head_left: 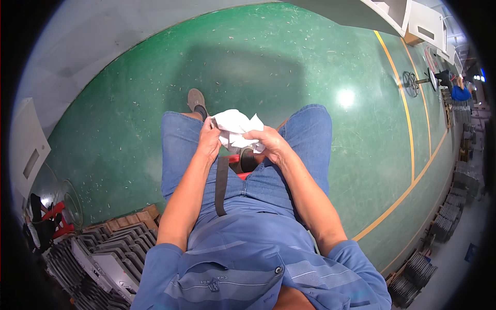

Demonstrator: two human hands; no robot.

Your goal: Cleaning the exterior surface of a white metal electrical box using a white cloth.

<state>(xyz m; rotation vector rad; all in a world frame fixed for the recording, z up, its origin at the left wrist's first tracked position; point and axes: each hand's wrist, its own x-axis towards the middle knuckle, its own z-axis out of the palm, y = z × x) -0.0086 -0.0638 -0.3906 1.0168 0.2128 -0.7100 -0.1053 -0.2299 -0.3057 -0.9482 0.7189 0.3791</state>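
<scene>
Sheet material [235,123], white, thin and crumpled, is held up by both hands in front of the lap, over the gap between the knees; whether it is paper, cloth or film cannot be told. Its left edge is pinched by the left hand [209,140], closed with thumb and fingers together. Its right part is gripped by the right hand [274,142], the thumb laid across the folds; the fingers behind are mostly hidden.

A slip could be caused by uneven pulling, since only small areas seem to be pinched; a tear would be possible if it is paper. If both grips were loosened, the sheet could be dropped onto the green floor [361,155], where pale scraps are scattered. A loose fold could also be caught on the dark strap [221,186] seen just below, over the denim shorts [310,137].

Low sideways movement is limited by the thighs, while open room is left above and ahead. Beyond the left knee, one shoe [196,98] is planted, and farther off the floor is edged by a grey surface [103,41]. Behind the left elbow, grey parts [67,268] are stacked near a wooden pallet [132,219]. To the right, wide floor is crossed by yellow lines [412,150]; a co-worker in blue [461,92] is seen far beyond.
</scene>
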